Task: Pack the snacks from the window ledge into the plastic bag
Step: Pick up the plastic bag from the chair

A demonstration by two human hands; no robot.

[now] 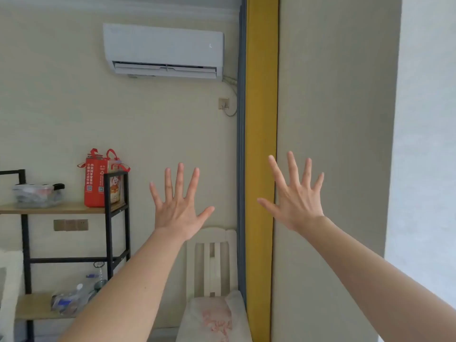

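Both my hands are raised in front of me with fingers spread wide, backs toward the camera, holding nothing. My left hand (179,206) is in front of the cream wall, above a white chair. My right hand (294,196) is in front of a beige curtain beside a yellow curtain strip. No window ledge, snacks or plastic bag for packing shows in this view.
A black-framed shelf (61,208) at the left carries a red tote bag (101,181) and a clear plastic box (37,195); bottles in a clear bag (74,297) lie on its lower board. A white chair (212,262) with a cushion stands below. An air conditioner (164,51) hangs on the wall.
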